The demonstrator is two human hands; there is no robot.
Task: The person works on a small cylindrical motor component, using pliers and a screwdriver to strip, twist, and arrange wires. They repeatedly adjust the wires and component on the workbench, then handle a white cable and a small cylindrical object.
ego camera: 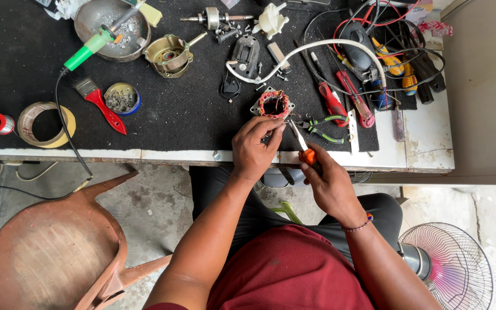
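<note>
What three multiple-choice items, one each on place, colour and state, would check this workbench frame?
1. Where does the motor coil lie?
A. on the black mat
B. on the brown chair
C. on the floor

2. What colour is the handle of the blade in the right hand?
A. green
B. orange
C. blue

3. What is the left hand doing?
A. resting flat on the chair
B. pinching something small at the blade tip, below the coil
C. gripping the paintbrush

Key: 1 A, the coil sits on the black mat near the table edge. 2 B, an orange handle shows above the fist. 3 B, its fingertips meet by the blade.
</note>
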